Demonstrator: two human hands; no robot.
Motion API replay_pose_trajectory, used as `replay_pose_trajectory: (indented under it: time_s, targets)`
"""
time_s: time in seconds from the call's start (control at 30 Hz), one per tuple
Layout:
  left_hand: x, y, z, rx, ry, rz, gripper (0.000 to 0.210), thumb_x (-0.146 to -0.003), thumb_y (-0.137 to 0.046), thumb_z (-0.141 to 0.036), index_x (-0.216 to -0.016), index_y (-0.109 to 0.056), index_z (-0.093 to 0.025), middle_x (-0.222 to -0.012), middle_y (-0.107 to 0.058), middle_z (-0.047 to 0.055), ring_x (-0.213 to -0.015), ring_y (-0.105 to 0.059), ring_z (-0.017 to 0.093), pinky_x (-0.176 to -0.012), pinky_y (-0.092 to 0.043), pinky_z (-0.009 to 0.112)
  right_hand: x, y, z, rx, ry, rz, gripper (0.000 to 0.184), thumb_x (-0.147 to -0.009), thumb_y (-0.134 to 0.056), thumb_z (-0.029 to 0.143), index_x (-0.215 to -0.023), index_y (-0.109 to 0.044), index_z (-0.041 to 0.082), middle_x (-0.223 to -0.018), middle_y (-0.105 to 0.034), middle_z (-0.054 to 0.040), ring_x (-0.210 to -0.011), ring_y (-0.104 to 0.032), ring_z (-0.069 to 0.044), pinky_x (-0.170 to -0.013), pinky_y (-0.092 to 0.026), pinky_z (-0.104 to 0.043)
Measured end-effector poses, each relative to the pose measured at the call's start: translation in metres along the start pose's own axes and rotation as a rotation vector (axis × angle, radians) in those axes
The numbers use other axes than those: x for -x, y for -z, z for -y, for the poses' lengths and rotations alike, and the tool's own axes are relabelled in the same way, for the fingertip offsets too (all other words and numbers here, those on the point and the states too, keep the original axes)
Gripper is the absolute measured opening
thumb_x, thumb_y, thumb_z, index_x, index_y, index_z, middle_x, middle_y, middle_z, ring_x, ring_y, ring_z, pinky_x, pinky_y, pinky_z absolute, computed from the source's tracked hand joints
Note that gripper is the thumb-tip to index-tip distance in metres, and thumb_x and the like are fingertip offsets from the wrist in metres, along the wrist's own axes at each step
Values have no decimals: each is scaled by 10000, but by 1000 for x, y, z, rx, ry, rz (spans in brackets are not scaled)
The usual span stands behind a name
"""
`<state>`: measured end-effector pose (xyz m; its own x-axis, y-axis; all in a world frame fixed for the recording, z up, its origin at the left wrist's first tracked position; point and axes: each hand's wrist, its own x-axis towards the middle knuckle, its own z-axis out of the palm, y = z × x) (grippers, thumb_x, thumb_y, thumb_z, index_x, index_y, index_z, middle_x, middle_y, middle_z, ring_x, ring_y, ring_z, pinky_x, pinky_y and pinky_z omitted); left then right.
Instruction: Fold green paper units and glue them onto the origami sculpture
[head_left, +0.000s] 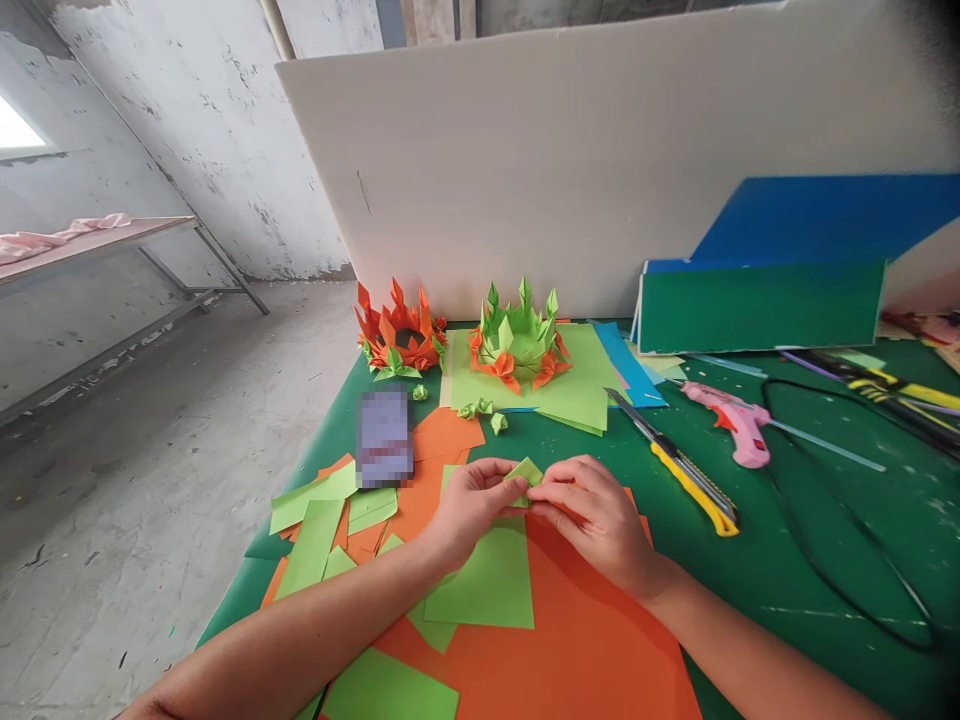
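Nearest to me, along the bottom edge, a light green sheet lies beside a large orange sheet spread on the green tabletop. Just beyond it I have a green square lying flat, and above that, near the middle of my view, both hands meet on a small folded green paper. My left hand pinches its left side between thumb and forefinger; my right hand has its fingertips drawn together at the lower right edge, though I cannot tell exactly how the hidden fingers sit. To the left I see loose green strips and a pixelated dark rectangle I cannot make out. To the right lie a yellow utility knife and, farther over, a pink glue gun. Past the hands are small green paper rosettes, then an orange paper crown on the left and a green paper crown resting on light green sheets. Behind, a green panel stands upright before a tall white board.
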<state>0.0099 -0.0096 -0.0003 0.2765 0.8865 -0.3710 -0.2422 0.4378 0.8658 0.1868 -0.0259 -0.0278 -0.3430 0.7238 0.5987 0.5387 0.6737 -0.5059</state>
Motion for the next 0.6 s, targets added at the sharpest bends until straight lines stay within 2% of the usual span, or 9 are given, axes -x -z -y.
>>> replay_pose_trajectory:
  time_s: [0.2, 0.37, 0.6]
  targets:
    - [0, 0, 0, -50, -10, 14, 337, -640, -797, -404, -794, -682, -127, -762, -653, 18, -723, -622, 141, -733, -551, 326, 0, 1, 0, -24, -16, 23, 152, -887, -582, 186, -977, -668, 272, -862, -625, -43, -829, -560, -190, -712, -495, -346]
    - [0, -1, 1, -53, -11, -4, 373, -635, -800, -416, -829, -700, -113, -785, -672, 37, -723, -632, 146, -731, -556, 326, 0, 1, -1, -20, -17, 26, 150, -887, -569, 167, -951, -660, 267, -860, -622, -42, -827, -562, -188, -712, -488, -338]
    - [2, -4, 6, -62, -44, 12, 363, -646, -786, -438, -830, -707, -134, -816, -701, 50, -799, -654, 176, -760, -555, 327, -3, -2, 4, -3, -71, -20, 106, -871, -549, 147, -833, -565, 244, -809, -599, -29, -804, -561, -187, -723, -460, -343]
